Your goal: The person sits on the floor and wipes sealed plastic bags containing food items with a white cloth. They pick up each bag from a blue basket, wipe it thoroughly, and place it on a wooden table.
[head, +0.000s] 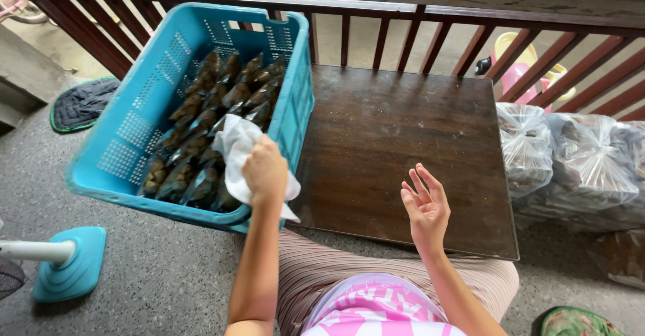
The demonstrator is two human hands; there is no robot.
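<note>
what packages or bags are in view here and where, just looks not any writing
Small clear packets: in rows inside the blue crate at left, dark brownish contents.
Clear plastic bags: on the floor right of the dark wooden table, bulging, tied, dark contents.
White cloth: no package, held by the left hand over the packets.
Right hand: open, empty, above the table.

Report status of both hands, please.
Left hand gripping white cloth inside blue crate of dark packets. Right hand open, empty, above brown table. Nothing blocking.
</note>
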